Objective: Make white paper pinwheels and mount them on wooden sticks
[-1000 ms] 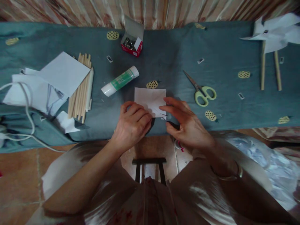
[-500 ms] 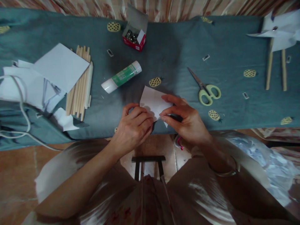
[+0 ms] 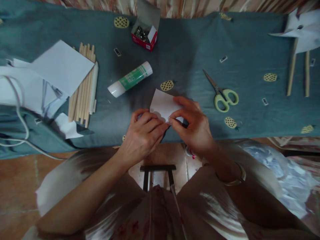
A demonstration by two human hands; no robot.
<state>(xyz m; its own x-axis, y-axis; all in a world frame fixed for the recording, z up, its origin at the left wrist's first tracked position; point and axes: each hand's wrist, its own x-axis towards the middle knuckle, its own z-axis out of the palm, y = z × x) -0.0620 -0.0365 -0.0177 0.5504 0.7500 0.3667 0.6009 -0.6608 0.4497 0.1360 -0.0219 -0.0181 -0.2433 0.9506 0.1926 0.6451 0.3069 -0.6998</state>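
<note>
A small white paper (image 3: 163, 103) lies at the table's front edge between both hands. My left hand (image 3: 143, 133) has its fingers closed on the paper's lower left side, pressing it down. My right hand (image 3: 192, 121) pinches the paper's lower edge between thumb and forefinger, right beside the left fingertips. The pinched part of the sheet is mostly hidden by fingers. Behind the paper, to the left, lies a green and white glue stick (image 3: 131, 79). Scissors with light green handles (image 3: 222, 95) rest to the right of my right hand.
An open red box (image 3: 145, 38) of small metal pieces stands at the back. At the left are white sheets (image 3: 62, 66), wooden sticks (image 3: 82, 90) and a white cable (image 3: 23, 123). A paper pinwheel (image 3: 306, 33) on a stick lies at the far right.
My right hand has moved slightly left, bringing its thumb and forefinger against the left fingertips at the paper's lower edge. The camera view has shifted a little.
</note>
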